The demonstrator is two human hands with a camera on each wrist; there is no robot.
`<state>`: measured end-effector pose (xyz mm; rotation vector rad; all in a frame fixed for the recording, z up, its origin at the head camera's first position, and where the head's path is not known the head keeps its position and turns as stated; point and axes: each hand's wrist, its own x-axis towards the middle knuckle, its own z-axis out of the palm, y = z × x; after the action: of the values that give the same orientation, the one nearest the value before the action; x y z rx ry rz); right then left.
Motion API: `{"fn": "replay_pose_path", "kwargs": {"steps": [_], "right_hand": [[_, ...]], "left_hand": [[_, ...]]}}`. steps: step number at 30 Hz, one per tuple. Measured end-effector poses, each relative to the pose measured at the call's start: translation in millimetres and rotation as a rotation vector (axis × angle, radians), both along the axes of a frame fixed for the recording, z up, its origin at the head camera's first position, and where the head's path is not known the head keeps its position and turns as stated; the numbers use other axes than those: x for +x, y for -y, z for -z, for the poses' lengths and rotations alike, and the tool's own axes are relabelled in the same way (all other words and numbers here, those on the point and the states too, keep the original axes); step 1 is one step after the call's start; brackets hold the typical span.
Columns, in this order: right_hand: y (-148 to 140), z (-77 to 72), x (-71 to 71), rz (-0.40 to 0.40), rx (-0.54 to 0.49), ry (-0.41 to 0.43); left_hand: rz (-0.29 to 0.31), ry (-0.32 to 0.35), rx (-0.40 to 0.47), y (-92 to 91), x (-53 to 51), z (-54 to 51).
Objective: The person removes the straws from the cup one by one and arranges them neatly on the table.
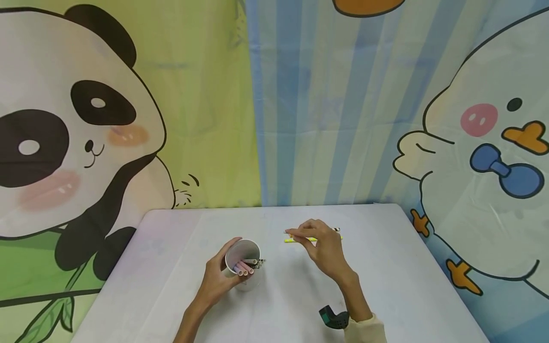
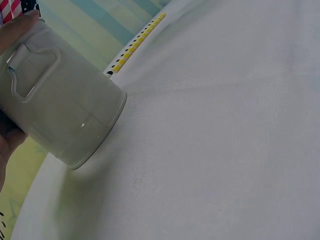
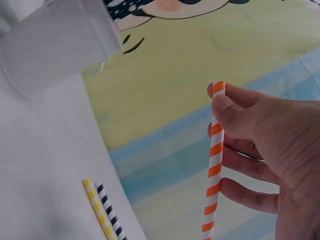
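My left hand (image 1: pixel 214 281) grips a white bucket-like cup (image 2: pixel 75 100), which is tilted so its mouth faces up toward the head camera. Inside lean several paper straws: pink-striped straws (image 1: pixel 245 269) and black patterned ones (image 1: pixel 259 262). My right hand (image 1: pixel 323 250) is raised to the right of the cup, pinching an orange-and-white striped paper straw (image 3: pixel 215 160) near one end between thumb and index finger. Below that hand, a yellow-and-white straw (image 3: pixel 98 210) and a black-and-white straw (image 3: pixel 112 212) lie side by side on the table.
The table has a white cover (image 1: pixel 180 267). Behind it hang printed curtains, with a panda (image 1: pixel 116 166) at left and a white bird (image 1: pixel 480 214) at right. A dark device (image 1: pixel 334 318) sits at my right wrist by the cream sleeve (image 1: pixel 365 329).
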<state>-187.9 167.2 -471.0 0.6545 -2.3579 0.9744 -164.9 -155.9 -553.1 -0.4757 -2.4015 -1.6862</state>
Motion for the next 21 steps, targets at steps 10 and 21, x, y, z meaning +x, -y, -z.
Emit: {"fn": "replay_pose_path", "kwargs": {"steps": [10, 21], "right_hand": [[-1.8, 30.0, -5.9, 0.108, 0.196, 0.027], [-4.3, 56.8, -11.9, 0.135, 0.241, 0.037]], "left_hand": [[0.000, -0.001, -0.005, 0.6, -0.9, 1.2], [-0.010, 0.024, 0.009, -1.5, -0.6, 0.7]]}}
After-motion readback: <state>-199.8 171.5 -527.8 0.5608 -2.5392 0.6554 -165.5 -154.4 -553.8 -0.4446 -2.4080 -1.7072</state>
